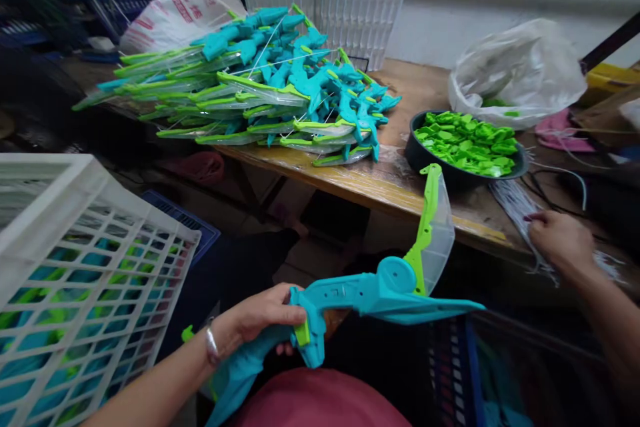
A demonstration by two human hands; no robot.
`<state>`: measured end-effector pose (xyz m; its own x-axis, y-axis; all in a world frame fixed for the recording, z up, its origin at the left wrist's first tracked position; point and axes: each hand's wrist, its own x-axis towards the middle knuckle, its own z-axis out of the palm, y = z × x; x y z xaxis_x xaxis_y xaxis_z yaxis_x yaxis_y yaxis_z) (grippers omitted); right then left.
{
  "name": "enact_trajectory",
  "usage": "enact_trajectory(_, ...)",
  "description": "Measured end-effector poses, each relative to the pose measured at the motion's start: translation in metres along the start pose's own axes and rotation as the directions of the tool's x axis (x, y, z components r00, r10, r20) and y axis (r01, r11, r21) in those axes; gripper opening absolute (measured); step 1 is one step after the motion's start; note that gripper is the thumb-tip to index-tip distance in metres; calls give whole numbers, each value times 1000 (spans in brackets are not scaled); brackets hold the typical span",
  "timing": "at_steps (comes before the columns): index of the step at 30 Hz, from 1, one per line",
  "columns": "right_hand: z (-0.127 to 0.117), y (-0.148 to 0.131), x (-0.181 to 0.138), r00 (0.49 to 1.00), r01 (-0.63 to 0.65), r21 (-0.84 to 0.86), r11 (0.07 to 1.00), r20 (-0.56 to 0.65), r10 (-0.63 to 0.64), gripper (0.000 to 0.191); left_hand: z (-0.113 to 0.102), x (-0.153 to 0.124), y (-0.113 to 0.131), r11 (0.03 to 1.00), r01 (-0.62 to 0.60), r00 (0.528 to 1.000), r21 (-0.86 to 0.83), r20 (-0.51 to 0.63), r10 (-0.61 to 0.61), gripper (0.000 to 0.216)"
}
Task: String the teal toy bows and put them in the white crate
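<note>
My left hand [260, 321] is closed around the grip of a teal toy crossbow [370, 295] held over my lap; a green and clear limb [431, 227] stands up from its round pivot. My right hand [560, 237] reaches onto the table's right end, fingers pinching into a bundle of thin white strings [515, 210]. What exactly the fingers hold is hard to make out.
A heap of finished teal and green toy bows [260, 90] covers the wooden table [400, 183]. A black bowl [415, 157] holds small green parts [467, 140]. A clear plastic bag [520, 73] lies behind it. A white lattice crate [75, 267] with more toys stands at left.
</note>
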<state>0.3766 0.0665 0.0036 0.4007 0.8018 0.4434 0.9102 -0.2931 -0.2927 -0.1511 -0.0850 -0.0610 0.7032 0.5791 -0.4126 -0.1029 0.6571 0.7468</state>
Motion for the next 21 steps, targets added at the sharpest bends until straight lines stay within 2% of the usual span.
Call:
enact_trajectory(2,-4,-24,-49,988,41,137,990,139,-60,28,1,5,-3,998,47,997,-47,70,-44,58)
enact_trajectory(3,-5,-39,-83,968,79,230,970,216,-130,23,2,9,-5,995,66,994,-71,94,-59,61)
enact_trajectory(6,0,-85,-203,833,147,491,859,407,-376,23,3,29,-17,986,107,991,-131,93,-95,63)
enact_trajectory(7,4,-98,-242,765,139,575,807,454,-456,25,3,37,-22,983,118,991,-138,85,-107,62)
enact_trajectory(9,11,-119,-306,523,-99,757,646,592,-614,29,1,51,-32,981,139,989,-133,75,-130,57)
enact_trajectory(11,16,-131,-342,391,-333,764,553,646,-656,28,-1,60,-39,979,168,985,-117,66,-161,51)
enact_trajectory(13,21,-135,-353,319,-585,663,468,718,-619,30,0,65,-42,973,203,978,-109,66,-196,49)
enact_trajectory(15,30,-136,-347,271,-826,478,300,802,-532,33,3,67,-43,962,250,966,-110,97,-240,52)
enact_trajectory(16,36,-137,-341,251,-898,390,202,833,-494,34,6,67,-43,956,272,958,-110,121,-259,53)
enact_trajectory(18,50,-141,-326,266,-957,290,-3,872,-410,37,11,68,-44,942,320,938,-102,175,-300,56)
enact_trajectory(21,71,-149,-301,354,-931,300,-210,884,-307,52,16,65,-47,931,356,920,-77,204,-335,55)
